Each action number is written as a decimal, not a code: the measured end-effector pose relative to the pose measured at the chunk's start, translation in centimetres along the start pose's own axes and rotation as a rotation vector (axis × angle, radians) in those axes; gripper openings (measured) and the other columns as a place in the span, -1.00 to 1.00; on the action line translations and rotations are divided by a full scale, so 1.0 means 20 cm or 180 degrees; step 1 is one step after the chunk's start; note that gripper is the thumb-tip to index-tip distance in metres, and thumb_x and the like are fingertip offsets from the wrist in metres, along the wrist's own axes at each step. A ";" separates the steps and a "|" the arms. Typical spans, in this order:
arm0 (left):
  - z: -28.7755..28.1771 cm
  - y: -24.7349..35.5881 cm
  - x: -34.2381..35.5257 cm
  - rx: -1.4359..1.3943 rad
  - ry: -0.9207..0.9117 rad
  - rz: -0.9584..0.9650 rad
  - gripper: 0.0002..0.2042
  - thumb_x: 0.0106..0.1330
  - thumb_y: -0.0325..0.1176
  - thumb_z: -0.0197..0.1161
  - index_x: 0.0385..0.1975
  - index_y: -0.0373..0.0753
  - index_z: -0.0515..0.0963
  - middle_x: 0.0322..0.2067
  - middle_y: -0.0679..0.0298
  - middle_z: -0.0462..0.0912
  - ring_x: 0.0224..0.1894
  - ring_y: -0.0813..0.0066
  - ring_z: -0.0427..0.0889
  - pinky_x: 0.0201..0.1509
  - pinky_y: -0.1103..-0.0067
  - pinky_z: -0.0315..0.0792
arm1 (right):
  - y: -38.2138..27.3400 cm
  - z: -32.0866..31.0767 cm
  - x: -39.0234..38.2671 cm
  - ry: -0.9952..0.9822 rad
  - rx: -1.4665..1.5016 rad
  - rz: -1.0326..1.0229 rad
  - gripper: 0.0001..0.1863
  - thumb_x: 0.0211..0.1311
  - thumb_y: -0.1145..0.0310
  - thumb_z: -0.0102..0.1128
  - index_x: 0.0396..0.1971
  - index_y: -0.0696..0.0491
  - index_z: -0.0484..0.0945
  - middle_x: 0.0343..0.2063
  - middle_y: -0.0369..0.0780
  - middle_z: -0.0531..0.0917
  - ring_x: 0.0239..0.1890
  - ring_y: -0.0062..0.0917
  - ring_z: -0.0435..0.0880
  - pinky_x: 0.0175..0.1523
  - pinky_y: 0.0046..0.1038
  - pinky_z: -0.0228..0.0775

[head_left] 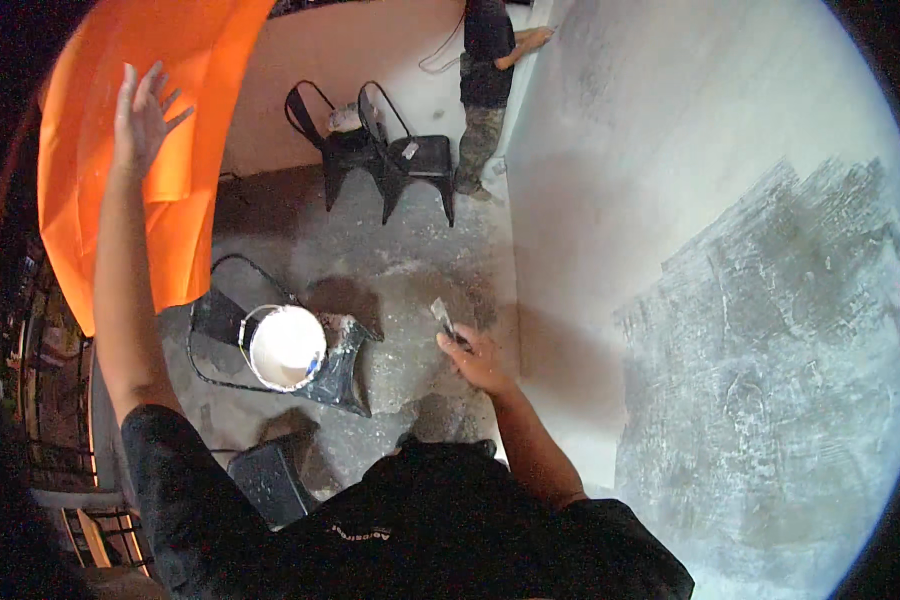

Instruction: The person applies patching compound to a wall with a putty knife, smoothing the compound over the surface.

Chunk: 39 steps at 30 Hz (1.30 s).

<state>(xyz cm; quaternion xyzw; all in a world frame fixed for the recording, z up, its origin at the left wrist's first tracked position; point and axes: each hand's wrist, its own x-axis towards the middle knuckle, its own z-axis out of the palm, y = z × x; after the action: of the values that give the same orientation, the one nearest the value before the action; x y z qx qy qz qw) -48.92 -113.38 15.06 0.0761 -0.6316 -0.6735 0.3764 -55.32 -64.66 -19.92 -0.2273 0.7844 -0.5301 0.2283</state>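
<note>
My left hand [146, 120] is raised at the left with fingers spread, over or against a bright orange sheet [205, 110]; I cannot tell whether it touches it. My right hand [470, 355] grips a small flat tool [440, 312] with a dark handle and a pale tip, a scraper or brush, held above the speckled grey floor. Left of that hand, a white bucket [285, 340] with a handle sits on a splattered black chair [355, 385]. To my right, a pale wall [580, 200] has a large patch of streaky grey coating [750, 380].
Two black chairs [420, 155] stand by the far low wall [250, 120]. A person in dark clothes and camouflage trousers [482, 130] is at the far corner, a hand at the wall. Another black chair [265, 480] is near my lower left, beside dark railings [95, 535].
</note>
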 end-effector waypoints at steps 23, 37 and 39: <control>0.24 -0.51 -0.19 0.2719 -0.0586 0.0542 0.17 0.09 0.34 0.19 0.37 -0.52 -0.25 0.43 -0.10 -0.31 0.49 0.19 -0.37 0.51 0.38 -0.39 | 0.19 0.20 -0.12 0.0235 0.1379 0.0219 -0.49 0.29 0.32 0.19 0.18 0.11 0.28 -0.32 -0.17 0.59 -0.50 -0.48 0.69 -0.73 -0.52 0.40; 0.22 -0.62 -0.33 0.3320 -0.1310 0.1021 -0.14 0.36 -0.02 0.09 0.41 -0.37 -0.26 0.44 -0.06 -0.28 0.50 0.17 -0.35 0.51 0.39 -0.35 | 0.01 0.18 -0.13 0.0221 0.1765 0.0652 -0.58 0.31 0.18 0.19 0.03 0.13 0.42 -0.38 -0.19 0.65 -0.63 -0.44 0.64 -0.62 -0.50 0.48; 0.22 -0.63 -0.36 0.3328 -0.1327 0.1072 -0.18 0.39 -0.05 0.06 0.41 -0.36 -0.26 0.44 -0.05 -0.28 0.50 0.17 -0.35 0.51 0.39 -0.35 | -0.02 0.20 -0.15 0.0262 0.1643 0.0818 -0.56 0.34 0.13 0.14 0.06 0.11 0.38 -0.46 -0.19 0.65 -0.67 -0.50 0.62 -0.65 -0.52 0.40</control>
<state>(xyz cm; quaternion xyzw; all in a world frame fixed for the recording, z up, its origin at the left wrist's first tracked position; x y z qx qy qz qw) -51.54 -106.64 1.74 0.0162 -0.9440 -0.2044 0.2585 -50.46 -65.81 -20.54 -0.0387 0.6546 -0.6876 0.3119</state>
